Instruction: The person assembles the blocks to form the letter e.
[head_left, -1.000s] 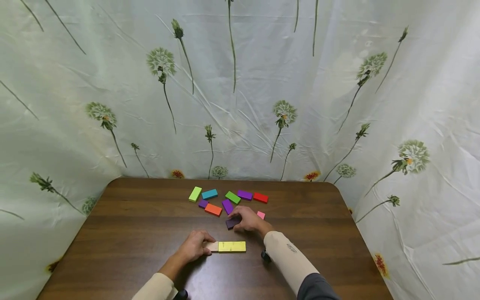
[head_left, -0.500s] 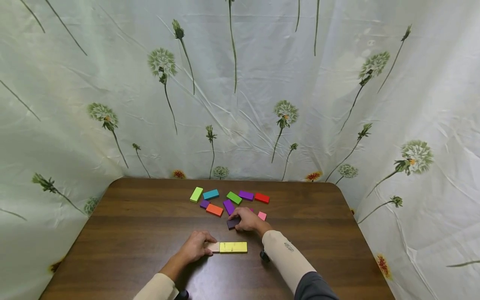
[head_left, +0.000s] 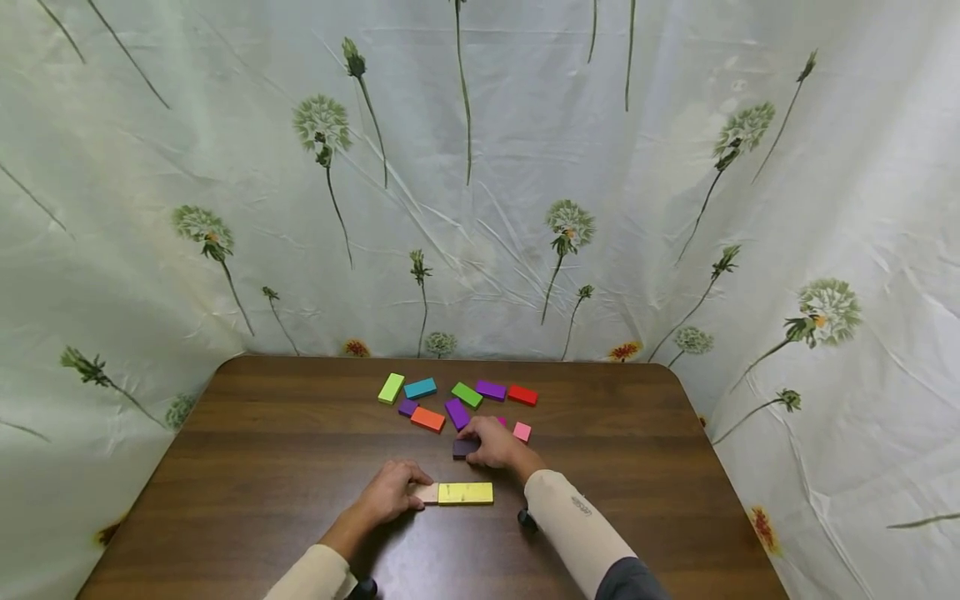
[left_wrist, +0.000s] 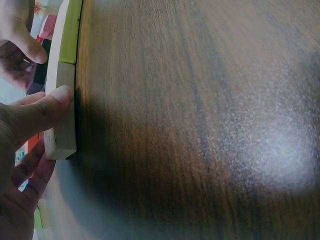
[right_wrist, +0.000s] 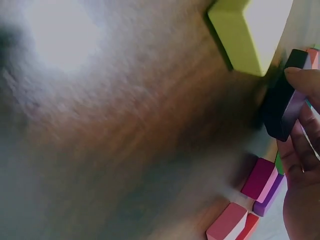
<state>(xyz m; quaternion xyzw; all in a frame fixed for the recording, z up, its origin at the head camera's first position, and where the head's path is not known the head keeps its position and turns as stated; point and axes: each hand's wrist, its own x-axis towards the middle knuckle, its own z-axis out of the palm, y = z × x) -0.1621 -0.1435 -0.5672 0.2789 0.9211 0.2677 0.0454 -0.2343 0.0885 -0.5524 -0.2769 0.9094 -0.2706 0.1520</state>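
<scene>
Pinching dark block (head_left: 462, 450) w/ R hand (head_left: 492, 442), jutting to grip's L, approx. parallel in long axis to yellow block (head_left: 466, 493) bodyward; w/ L hand (head_left: 393, 488), pinching pale block (left_wrist: 64, 125) butted to yellow block.

Left hand (left_wrist: 22, 122) pinching a pale block (left_wrist: 64, 137) between thumb and fingers, yellow-green block (left_wrist: 71, 32) touching the pale block's upper end, right hand (left_wrist: 19, 37) holding a dark block (left_wrist: 40, 72) beyond the pale block, pink block (left_wrist: 48, 26) also beyond it, brown tabletop (left_wrist: 175, 100) along its near side

Sleeve print (head_left: 581, 505) — too small to read
</scene>
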